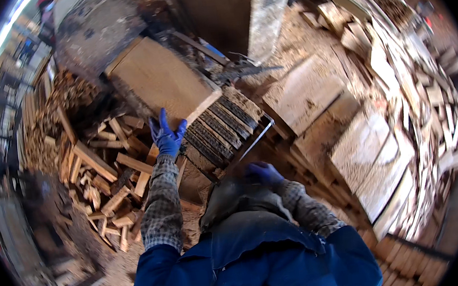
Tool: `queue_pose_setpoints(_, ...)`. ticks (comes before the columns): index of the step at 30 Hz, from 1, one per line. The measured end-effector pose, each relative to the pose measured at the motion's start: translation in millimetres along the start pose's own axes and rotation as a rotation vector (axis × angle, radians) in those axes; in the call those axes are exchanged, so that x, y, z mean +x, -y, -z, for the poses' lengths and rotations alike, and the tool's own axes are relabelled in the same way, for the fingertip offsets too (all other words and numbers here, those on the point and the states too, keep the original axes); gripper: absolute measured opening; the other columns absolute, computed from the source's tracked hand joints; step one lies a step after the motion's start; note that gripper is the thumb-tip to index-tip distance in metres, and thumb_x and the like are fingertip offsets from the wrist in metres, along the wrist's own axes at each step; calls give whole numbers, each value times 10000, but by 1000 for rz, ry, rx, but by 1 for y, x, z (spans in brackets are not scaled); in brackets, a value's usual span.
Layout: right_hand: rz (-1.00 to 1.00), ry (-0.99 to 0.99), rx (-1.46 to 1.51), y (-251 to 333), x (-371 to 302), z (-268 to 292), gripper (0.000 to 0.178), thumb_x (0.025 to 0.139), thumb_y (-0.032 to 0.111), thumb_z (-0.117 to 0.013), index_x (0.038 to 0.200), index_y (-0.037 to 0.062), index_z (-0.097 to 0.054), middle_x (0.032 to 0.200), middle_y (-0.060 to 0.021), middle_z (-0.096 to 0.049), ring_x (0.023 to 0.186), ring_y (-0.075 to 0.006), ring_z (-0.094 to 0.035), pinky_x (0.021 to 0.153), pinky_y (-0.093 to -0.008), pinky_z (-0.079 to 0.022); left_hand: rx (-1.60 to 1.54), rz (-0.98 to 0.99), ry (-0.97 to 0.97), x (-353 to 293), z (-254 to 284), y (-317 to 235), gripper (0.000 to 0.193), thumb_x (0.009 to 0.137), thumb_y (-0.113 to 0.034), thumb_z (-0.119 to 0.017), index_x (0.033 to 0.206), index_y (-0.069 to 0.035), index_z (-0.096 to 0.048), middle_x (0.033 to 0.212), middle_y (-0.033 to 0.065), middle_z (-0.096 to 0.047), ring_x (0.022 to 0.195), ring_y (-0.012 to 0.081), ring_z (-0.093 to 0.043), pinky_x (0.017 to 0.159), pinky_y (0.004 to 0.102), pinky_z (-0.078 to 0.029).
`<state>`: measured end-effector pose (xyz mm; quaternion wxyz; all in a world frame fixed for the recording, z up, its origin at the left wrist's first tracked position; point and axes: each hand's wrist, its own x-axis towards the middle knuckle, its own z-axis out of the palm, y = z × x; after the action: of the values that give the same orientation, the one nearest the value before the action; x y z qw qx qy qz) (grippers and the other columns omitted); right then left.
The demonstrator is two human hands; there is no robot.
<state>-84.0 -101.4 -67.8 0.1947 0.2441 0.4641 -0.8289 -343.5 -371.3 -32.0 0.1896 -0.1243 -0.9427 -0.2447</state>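
My left hand [168, 137], in a blue-violet glove, has its fingers spread at the near left corner of a wide wooden board [162, 82]. Whether the fingertips touch the board or hover just over it, I cannot tell. The board lies on a machine bed, its near end over dark ridged feed tracks [219, 126]. Close to my body, my right hand [265, 173] wears the same kind of glove and rests by the dark apron [240, 197]. Its fingers are blurred and partly hidden, so I cannot see a grip.
Cut wood offcuts [108, 176] are heaped left of the machine. Sawdust-covered thick slabs [307, 94] are stacked to the right, with another pale slab [370, 151] nearer. A thin metal bar [257, 139] crosses in front of the tracks. Long wood strips [430, 118] pile up at far right.
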Motion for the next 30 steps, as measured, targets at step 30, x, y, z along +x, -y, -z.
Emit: queue_pose_setpoints(30, -379, -994, -411, -194, -98, 163, 620, 826, 535, -643, 1218, 55, -654, 1235, -201, -642, 1174, -361, -597, 995, -436, -463, 516, -464, -200, 122, -70, -71, 461, 952, -507, -539, 1033, -64, -635, 940, 177, -640, 821, 362, -619, 666, 485, -493)
